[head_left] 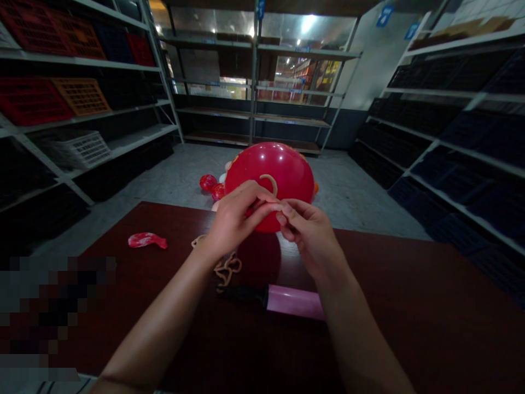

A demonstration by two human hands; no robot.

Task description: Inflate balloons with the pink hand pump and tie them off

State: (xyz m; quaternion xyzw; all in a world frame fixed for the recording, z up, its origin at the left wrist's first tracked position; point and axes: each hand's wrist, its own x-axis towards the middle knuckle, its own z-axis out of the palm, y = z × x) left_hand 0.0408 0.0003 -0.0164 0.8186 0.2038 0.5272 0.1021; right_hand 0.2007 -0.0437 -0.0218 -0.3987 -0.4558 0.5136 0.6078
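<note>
A big inflated red balloon (274, 164) stands just beyond my hands, over the far edge of the table. My left hand (241, 210) and my right hand (305, 230) meet at its near side, fingertips pinched together around what looks like its neck, mostly hidden by the fingers. A tan rubber band (270, 183) curls up behind my left fingers, against the balloon. More tan bands (227, 268) lie loose below my left wrist. A pink hand pump (293, 301) with a black end lies under my right forearm. To the left rests a limp red-and-white balloon (146, 239).
The dark brown table (394, 295) spans the foreground. Small red balloons (208, 183) and other pieces show past its far edge. Shelves with red and orange crates (80, 96) stand left, dark bins (467, 175) right, and a metal rack (254, 117) at the back.
</note>
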